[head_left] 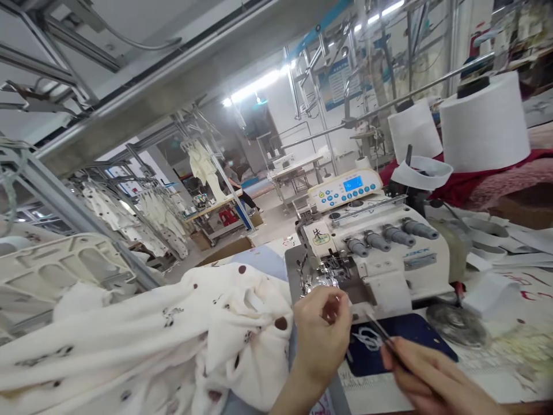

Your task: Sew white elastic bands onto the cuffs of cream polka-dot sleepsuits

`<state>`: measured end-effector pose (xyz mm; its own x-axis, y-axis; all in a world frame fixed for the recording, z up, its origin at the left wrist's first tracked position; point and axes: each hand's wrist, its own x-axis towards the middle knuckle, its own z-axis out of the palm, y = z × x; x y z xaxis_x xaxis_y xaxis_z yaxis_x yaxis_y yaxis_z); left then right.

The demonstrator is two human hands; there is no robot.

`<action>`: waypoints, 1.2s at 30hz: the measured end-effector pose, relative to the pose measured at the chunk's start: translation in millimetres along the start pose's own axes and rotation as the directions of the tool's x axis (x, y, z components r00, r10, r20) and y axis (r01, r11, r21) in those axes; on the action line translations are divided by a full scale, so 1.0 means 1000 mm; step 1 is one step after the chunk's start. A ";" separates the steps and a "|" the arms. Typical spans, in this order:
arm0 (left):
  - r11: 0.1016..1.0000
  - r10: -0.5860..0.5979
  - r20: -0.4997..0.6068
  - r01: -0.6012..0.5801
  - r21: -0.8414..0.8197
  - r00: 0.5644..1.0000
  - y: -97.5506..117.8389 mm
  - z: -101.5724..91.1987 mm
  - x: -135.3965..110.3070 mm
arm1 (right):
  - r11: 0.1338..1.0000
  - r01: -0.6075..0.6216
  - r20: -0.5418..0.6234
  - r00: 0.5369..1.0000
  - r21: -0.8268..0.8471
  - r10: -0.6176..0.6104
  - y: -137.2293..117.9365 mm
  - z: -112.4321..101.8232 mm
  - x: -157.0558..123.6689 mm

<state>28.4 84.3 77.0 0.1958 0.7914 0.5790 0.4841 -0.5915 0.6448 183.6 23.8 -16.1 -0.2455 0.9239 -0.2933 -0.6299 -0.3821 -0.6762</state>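
Observation:
Just in front of the needle area of a white overlock sewing machine (pixel 380 259) is my left hand (pixel 322 328). Its thumb and forefinger are pinched together, and whatever they hold is too fine to make out. To its right, my right hand (pixel 425 369) grips dark tweezers (pixel 384 335), their thin tip pointing up toward the machine's front cover. Beneath the tweezers, a dark blue pad (pixel 417 334) bears a small tangle of white cord (pixel 368 339). Cream spotted fabric (pixel 242 323) lies bunched to the left of my left hand.
A control panel (pixel 344 190) with a lit display tops the machine. Large white thread cones (pixel 486 124) stand behind it at right, near white elastic strips (pixel 496 236). Hanging garments (pixel 116 213) line the left background. A person (pixel 235 178) is farther off.

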 end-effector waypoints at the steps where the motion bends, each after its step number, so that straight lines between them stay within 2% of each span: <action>1: 1.000 0.007 -0.005 -0.007 0.003 1.000 0.001 -0.002 -0.001 | 0.990 -0.107 0.060 0.993 0.095 0.101 0.005 0.017 0.003; 4: 1.000 0.021 0.002 -0.022 0.013 1.000 0.002 -0.006 -0.004 | 0.923 -0.255 0.171 0.962 0.288 0.213 0.006 0.051 0.009; 7: 1.000 0.025 0.011 -0.025 0.010 1.000 0.001 -0.009 -0.006 | 0.900 -0.236 0.169 0.968 0.368 0.184 -0.002 0.061 0.013; 13: 1.000 0.012 0.019 -0.012 0.007 1.000 -0.006 -0.007 -0.009 | 0.947 -0.110 0.145 0.987 0.303 0.068 -0.005 0.062 0.014; 18: 1.000 0.002 0.017 -0.002 -0.022 1.000 -0.010 -0.004 -0.010 | 0.952 -0.089 0.103 0.993 0.294 0.061 -0.003 0.068 0.014; 31: 0.996 0.024 0.003 -0.024 0.084 1.000 -0.005 0.001 -0.009 | 0.981 -0.019 -0.031 0.999 0.193 0.025 0.001 0.075 0.016; 34: 0.995 0.033 0.008 -0.034 0.098 0.999 -0.006 0.004 -0.011 | 0.980 -0.013 -0.050 0.998 0.198 0.023 0.002 0.071 0.019; 36: 0.994 0.037 0.001 -0.037 0.104 0.999 -0.007 0.006 -0.011 | 0.982 -0.008 -0.070 0.997 0.189 0.021 -0.001 0.059 0.018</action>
<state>27.8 81.1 63.0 0.2143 0.7690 0.6022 0.5629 -0.6011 0.5673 136.3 41.9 18.9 -0.2070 0.9120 -0.3542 -0.7558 -0.3790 -0.5341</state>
